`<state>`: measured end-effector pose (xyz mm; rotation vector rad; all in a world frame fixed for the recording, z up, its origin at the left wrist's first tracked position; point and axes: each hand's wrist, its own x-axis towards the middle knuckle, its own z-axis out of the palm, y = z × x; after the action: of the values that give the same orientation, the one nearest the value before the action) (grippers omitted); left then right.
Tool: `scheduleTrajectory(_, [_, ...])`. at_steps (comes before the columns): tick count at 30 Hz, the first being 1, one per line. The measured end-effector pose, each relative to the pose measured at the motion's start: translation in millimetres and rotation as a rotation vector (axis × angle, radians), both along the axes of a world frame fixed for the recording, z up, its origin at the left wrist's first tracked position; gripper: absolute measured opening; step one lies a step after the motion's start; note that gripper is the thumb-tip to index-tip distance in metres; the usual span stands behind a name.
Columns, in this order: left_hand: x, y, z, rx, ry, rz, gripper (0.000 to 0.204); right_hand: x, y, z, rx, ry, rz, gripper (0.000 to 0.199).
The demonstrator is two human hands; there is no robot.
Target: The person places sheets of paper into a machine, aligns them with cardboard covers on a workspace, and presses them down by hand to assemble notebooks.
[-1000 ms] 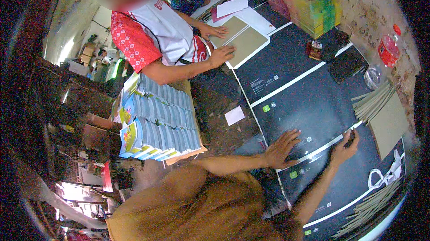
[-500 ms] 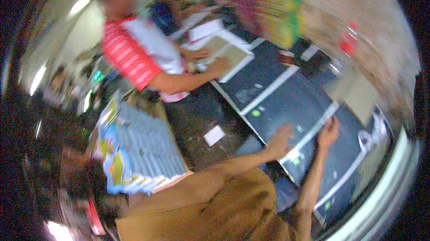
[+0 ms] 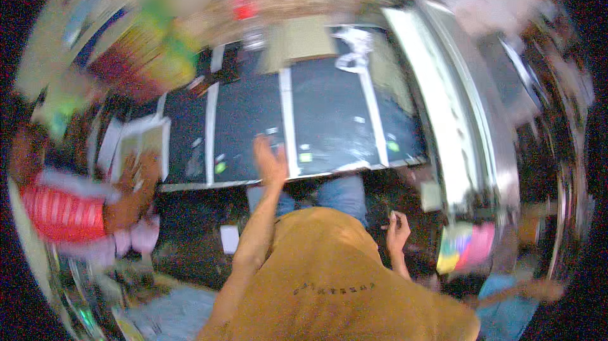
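My left hand (image 3: 271, 162) is open, fingers stretched forward over the dark tabletop (image 3: 247, 113), beside one of its white strips (image 3: 287, 119). It seems to hold nothing. My right hand (image 3: 397, 230) is off the table, low on the right past the front edge. Its fingers are curled in, and blur hides what, if anything, lies between them. Small green and white marks (image 3: 306, 153) dot the table near its front edge.
At the left, a co-worker's hands (image 3: 142, 173) rest on a tan board with white borders (image 3: 163, 151). At the back stand a red-labelled bottle (image 3: 241, 2), brown board (image 3: 310, 37) and crumpled white material (image 3: 356, 46). A long white machine (image 3: 437, 100) borders the right; a colourful stack (image 3: 465, 246) sits below.
My view has swung to the right, so the co-worker now appears at the far left. My right hand has left the tabletop; my left hand remains over it.
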<state>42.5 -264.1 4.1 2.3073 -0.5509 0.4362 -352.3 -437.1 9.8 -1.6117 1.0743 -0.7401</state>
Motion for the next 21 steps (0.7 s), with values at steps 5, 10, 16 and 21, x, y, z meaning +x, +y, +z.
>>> scheduleTrajectory(5, [2.9, 49.0, -16.4, -0.071, -0.132, 0.081, 0.045, -36.4, -21.4, 39.1, -0.452, 0.344, -0.293, 0.018])
scheduleTrajectory(10, [-2.7, 19.4, -1.1, -0.073, -0.06, -0.09, 0.046, -128.8, -100.8, 37.0, -0.663, 0.478, -0.712, 0.023])
scheduleTrajectory(16, [10.5, 31.6, 2.8, 0.03, -0.116, -0.098, 0.047, -228.4, -180.8, -36.6, -0.219, 1.22, -0.384, 0.092])
scheduleTrajectory(21, [4.3, 24.4, -10.1, -0.058, -0.037, -0.078, 0.046, -283.0, -208.7, -120.5, -0.36, 1.247, -0.371, 0.108])
